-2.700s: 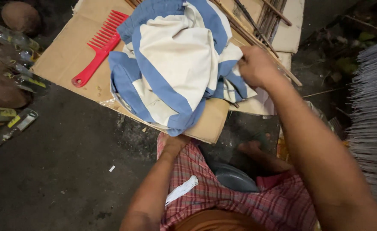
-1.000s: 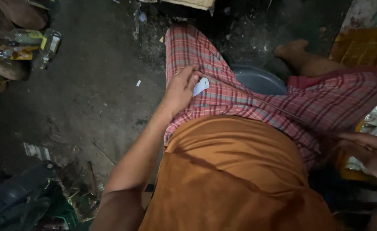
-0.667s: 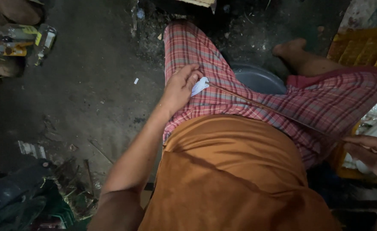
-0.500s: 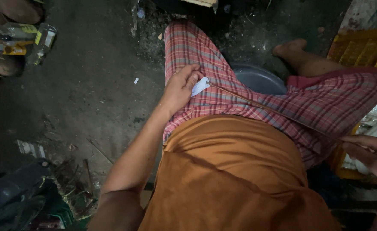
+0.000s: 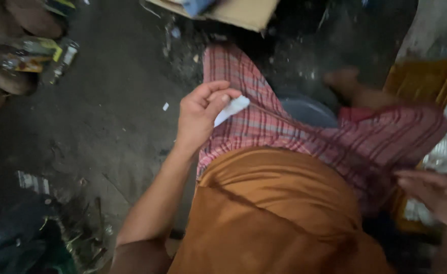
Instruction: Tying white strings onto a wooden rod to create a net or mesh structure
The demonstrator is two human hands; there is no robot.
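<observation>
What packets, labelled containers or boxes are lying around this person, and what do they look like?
Small bottle: upper left on the floor, lying down, pale label with a yellow patch.
Yellow-green packets: beside the bottle, flat, blurred.
Cardboard sheet: top centre, flat, brown.
Yellow crate: right edge, boxy.
No screens or signs.

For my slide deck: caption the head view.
Seated person's left hand pinches a white strip over a plaid-clothed knee; right hand is blurred.

Soft checked cloth (image 5: pixel 284 127) and a matt orange shirt (image 5: pixel 279 203) lie centre frame, rough dusty floor (image 5: pixel 106 116) left, matt cardboard (image 5: pixel 243 10) at top.
</observation>
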